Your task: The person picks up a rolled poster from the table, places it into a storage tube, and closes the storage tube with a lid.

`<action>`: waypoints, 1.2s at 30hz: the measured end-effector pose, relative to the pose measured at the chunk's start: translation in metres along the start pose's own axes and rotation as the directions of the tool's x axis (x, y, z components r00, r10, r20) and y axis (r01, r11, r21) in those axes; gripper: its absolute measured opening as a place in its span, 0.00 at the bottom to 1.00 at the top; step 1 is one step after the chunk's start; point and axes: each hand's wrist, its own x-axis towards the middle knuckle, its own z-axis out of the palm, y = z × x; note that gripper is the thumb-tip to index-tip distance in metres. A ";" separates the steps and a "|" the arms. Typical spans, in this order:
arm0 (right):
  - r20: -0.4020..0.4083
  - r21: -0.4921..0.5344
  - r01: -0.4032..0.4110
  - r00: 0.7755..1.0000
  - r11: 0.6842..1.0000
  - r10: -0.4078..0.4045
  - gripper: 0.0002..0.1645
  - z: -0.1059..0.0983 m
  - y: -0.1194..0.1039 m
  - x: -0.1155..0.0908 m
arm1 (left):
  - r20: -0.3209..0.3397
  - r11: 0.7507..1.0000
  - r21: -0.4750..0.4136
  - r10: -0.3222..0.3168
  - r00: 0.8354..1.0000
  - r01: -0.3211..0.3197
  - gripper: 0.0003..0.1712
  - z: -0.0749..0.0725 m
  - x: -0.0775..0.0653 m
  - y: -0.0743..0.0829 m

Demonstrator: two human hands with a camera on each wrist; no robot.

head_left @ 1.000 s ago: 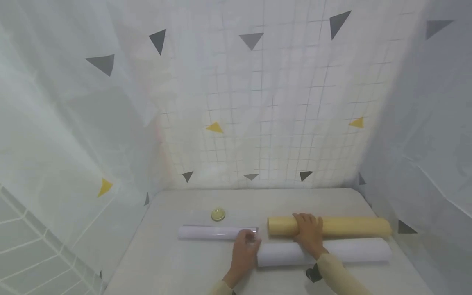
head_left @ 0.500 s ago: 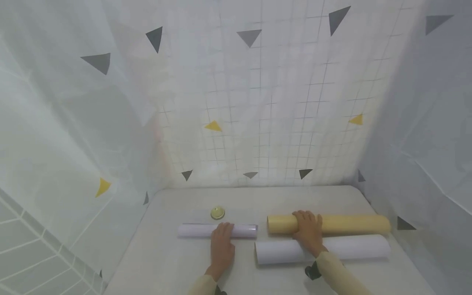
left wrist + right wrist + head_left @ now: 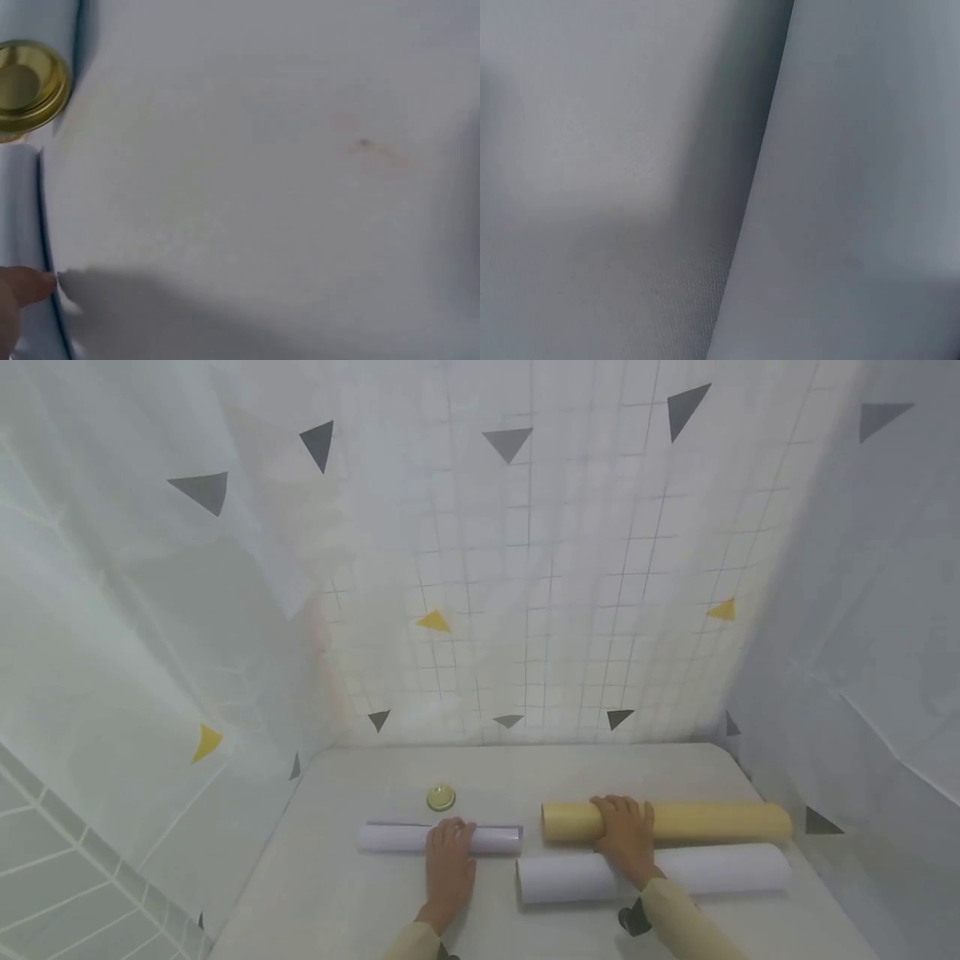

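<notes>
Fingers of my left hand (image 3: 448,867) lie across the top of a thin white paper roll (image 3: 392,838), with the thumb on its near side. In the left wrist view a fingertip (image 3: 34,286) touches the edge of this roll. Over a yellow paper roll (image 3: 712,822) at the right, my right hand (image 3: 627,839) rests with its fingers spread. A thicker white roll (image 3: 727,870) lies in front of the yellow one, partly hidden under the right wrist. Its pale side (image 3: 847,172) fills half of the right wrist view.
Behind the thin roll sits a gold-coloured round lid (image 3: 441,797). All of it lies on a white table (image 3: 337,902) enclosed by pale sheeting (image 3: 480,552) with dark and yellow triangles.
My left hand has moved left from the thin roll's right end to its middle and laid its fingers over it. The right hand stays on the yellow roll.
</notes>
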 end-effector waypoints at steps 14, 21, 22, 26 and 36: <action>0.050 0.028 -0.021 0.999 0.999 0.019 0.41 -0.006 -0.007 -0.003 | -0.001 0.996 -0.077 0.050 0.999 -0.050 0.30 -0.009 0.000 -0.001; 0.036 0.012 -0.021 0.999 1.000 0.020 0.40 -0.007 -0.009 -0.003 | -0.031 0.992 -0.115 0.057 0.998 -0.060 0.27 -0.009 0.003 -0.004; 0.039 0.014 -0.024 0.999 1.000 0.023 0.40 -0.009 -0.009 -0.003 | -0.031 0.991 -0.125 0.052 0.998 -0.056 0.27 -0.010 0.003 -0.002; 0.023 0.013 -0.029 0.999 0.999 0.029 0.40 -0.011 -0.009 -0.005 | -0.031 0.990 -0.139 0.031 0.999 -0.035 0.26 -0.007 0.006 -0.001; -0.089 0.033 0.036 0.996 0.999 -0.033 0.43 -0.005 -0.006 -0.010 | 0.012 0.994 -0.106 -0.009 1.000 0.010 0.25 0.002 0.014 0.016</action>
